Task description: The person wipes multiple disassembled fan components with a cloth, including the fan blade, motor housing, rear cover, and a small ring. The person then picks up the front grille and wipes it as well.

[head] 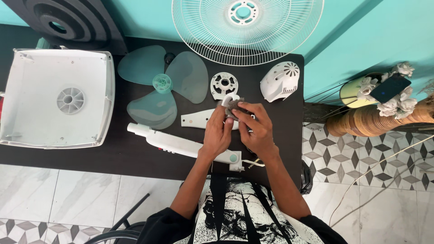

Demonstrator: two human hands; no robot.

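Black-and-white patterned shirt at bottom edge, nearest item; both forearms reach fwd over black rectangular tabletop. Left hand and right hand meet mid-table, fingers of both closed round small grey metal fan motor, held betw. fingertips just above table. Under wrists: long white plastic fan neck w/ control buttons, lying diag., white cord at its right end. Behind hands, partly hidden: flat white plastic bracket plate. Left of that: translucent pale-green three-blade fan propeller, flat on table. Just beyond motor: white round plastic mounting ring. Right of ring: white vented plastic motor cover, tilted, near table's right edge. Far left: large white square plastic fan base, underside up, overhanging table end. Back edge: white wire fan guard leaning on turquoise wall; black ribbed round grille at top left corner. Off table, right: woven brown basket w/ white flowers, dark phone atop.
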